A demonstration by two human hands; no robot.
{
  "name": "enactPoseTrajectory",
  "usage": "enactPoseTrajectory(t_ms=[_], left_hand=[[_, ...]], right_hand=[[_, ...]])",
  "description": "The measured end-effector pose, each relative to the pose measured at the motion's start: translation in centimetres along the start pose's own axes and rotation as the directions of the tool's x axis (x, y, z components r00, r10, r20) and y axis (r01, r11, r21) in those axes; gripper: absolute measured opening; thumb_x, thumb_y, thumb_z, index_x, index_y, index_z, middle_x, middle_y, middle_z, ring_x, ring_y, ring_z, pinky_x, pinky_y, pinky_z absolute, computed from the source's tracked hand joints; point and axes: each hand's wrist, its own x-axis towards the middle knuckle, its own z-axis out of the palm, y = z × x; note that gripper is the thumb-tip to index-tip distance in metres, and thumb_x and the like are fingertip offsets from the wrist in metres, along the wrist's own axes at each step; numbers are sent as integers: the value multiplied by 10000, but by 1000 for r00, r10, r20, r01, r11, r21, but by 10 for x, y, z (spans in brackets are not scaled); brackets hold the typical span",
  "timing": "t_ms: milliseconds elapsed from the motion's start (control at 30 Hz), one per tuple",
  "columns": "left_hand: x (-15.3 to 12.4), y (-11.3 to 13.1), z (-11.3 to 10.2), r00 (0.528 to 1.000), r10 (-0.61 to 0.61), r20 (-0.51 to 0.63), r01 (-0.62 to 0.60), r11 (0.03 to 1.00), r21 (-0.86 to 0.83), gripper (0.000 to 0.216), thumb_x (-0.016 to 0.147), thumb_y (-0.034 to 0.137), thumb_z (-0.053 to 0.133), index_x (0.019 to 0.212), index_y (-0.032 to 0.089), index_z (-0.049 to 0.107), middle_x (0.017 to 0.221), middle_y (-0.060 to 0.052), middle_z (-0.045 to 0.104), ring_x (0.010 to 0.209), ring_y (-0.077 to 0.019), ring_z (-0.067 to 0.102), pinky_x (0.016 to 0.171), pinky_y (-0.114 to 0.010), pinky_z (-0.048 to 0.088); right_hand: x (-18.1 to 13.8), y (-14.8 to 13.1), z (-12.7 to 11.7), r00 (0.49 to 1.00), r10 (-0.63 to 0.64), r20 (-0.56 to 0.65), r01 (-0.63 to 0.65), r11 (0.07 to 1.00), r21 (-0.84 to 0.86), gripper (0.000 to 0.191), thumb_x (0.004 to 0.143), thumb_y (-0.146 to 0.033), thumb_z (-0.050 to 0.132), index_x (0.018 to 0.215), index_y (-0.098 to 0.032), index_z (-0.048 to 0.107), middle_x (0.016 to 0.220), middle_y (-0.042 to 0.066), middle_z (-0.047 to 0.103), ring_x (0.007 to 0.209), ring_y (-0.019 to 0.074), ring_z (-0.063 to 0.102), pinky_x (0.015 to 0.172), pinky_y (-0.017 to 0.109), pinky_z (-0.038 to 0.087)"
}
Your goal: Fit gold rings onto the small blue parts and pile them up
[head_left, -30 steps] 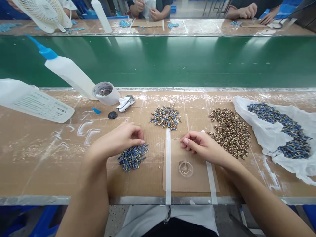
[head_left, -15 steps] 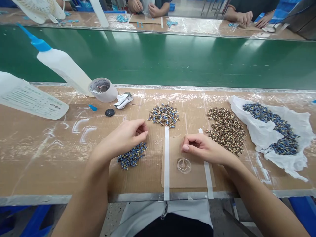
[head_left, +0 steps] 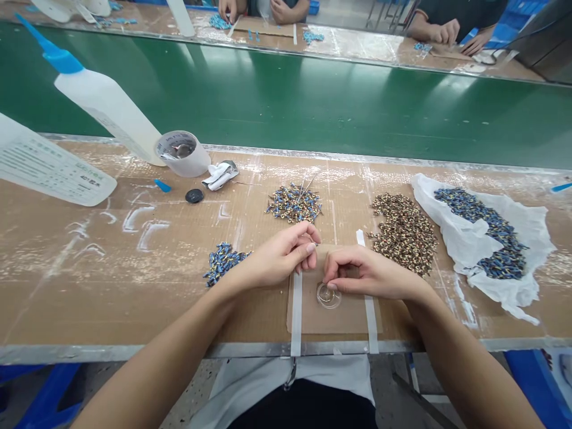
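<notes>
My left hand (head_left: pixel 290 255) is pinched near the middle of the bench, with a tiny dark bluish piece (head_left: pixel 317 244) just showing at its fingertips. Facing it, my right hand (head_left: pixel 361 272) has thumb and forefinger closed above a small clear round dish (head_left: pixel 329 296). A thin stick is in that grip, mostly hidden by the fingers. The dish lies on a cardboard sheet (head_left: pixel 333 320) held by white tape strips. Behind my left wrist is a pile of small blue pieces (head_left: pixel 223 262). Beyond both hands sits a pile of blue-and-gold pieces (head_left: pixel 292 204) with thin sticks on top.
On the right are a heap of brass-coloured pieces (head_left: pixel 402 235) and more blue pieces on white wrapping (head_left: pixel 431 199). To the left stand glue bottles (head_left: pixel 107 110), a tape-roll cup (head_left: pixel 196 161) and a black cap (head_left: pixel 194 195). Co-workers' hands (head_left: pixel 447 31) work across the green strip (head_left: pixel 277 101).
My left hand has moved right from over the blue pile to beside my right hand. The right hand's fingertips have come lower, close to the dish. The view has shifted slightly.
</notes>
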Motion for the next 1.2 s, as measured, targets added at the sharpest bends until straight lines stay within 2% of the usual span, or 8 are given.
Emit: enactPoseTrajectory(t_ms=[100, 300, 500, 667, 833, 1000, 1100, 1200], left_hand=[[3, -6, 2, 1000, -31, 0, 31, 997, -64, 143, 957, 239, 436, 1010, 150, 535, 780, -29, 645, 677, -119, 586, 665, -266, 498], [5, -13, 2, 997, -74, 14, 75, 993, -87, 156, 921, 243, 538, 1029, 149, 601, 936, -74, 710, 878, -164, 676, 837, -318, 537], [6, -13, 5, 993, -112, -24, 109, 989, -96, 148, 888, 259, 587, 969, 139, 618, 930, -72, 706, 907, -174, 678, 843, -319, 543], [5, -12, 6, 987, -100, -127, 110, 991, 70, 135, 860, 264, 609, 849, 132, 636, 766, -35, 667, 729, -150, 631, 689, -269, 507], [5, -12, 6, 986, 28, -165, 25, 950, 310, 127, 854, 248, 599, 778, 150, 626, 693, 2, 614, 662, -127, 542, 601, -230, 405], [7, -12, 11, 980, 90, -179, 0, 893, 450, 140, 852, 214, 586, 734, 151, 628, 620, 24, 558, 574, -101, 458, 555, -223, 321], [6, -12, 13, 979, 80, -189, 3, 917, 400, 147, 852, 222, 595, 730, 147, 627, 637, 18, 567, 597, -105, 472, 572, -227, 329], [6, -11, 16, 979, 32, -200, 11, 978, 207, 155, 853, 273, 616, 771, 142, 622, 707, -1, 603, 673, -124, 524, 615, -231, 375]], right_hand=[[-1, -1, 0, 1000, -15, 4, 15, 1000, -1, 65, 890, -224, 619, 875, -167, 648, 875, 36, 663, 788, 145, 578, 684, 263, 445], [-2, -1, 0, 1000, -5, -9, 5, 1000, -6, 44, 892, -210, 616, 868, -178, 633, 862, 19, 655, 757, 136, 571, 674, 259, 441], [-2, -2, -2, 999, -53, -3, 53, 998, -35, 59, 906, -211, 605, 867, -175, 632, 884, 25, 660, 821, 149, 580, 734, 277, 446], [-3, -3, -2, 999, -47, -19, 46, 998, -50, 112, 913, -264, 606, 857, -171, 634, 866, 30, 658, 813, 154, 584, 720, 282, 453], [-3, -2, -1, 999, -48, -19, 47, 998, -38, 87, 907, -239, 605, 850, -178, 630, 859, 29, 666, 812, 157, 585, 726, 290, 460], [-3, -1, -4, 999, 7, -43, -3, 996, 85, 132, 905, -290, 617, 850, -170, 619, 824, 21, 647, 735, 134, 568, 678, 267, 460], [-7, -2, -9, 993, 33, -110, -14, 986, 166, 146, 903, -299, 627, 848, -163, 621, 815, 24, 638, 748, 133, 573, 694, 269, 461], [-11, -3, -14, 965, 45, -260, 19, 971, 238, 155, 892, -311, 646, 835, -170, 619, 826, 33, 638, 753, 141, 583, 683, 278, 468]])
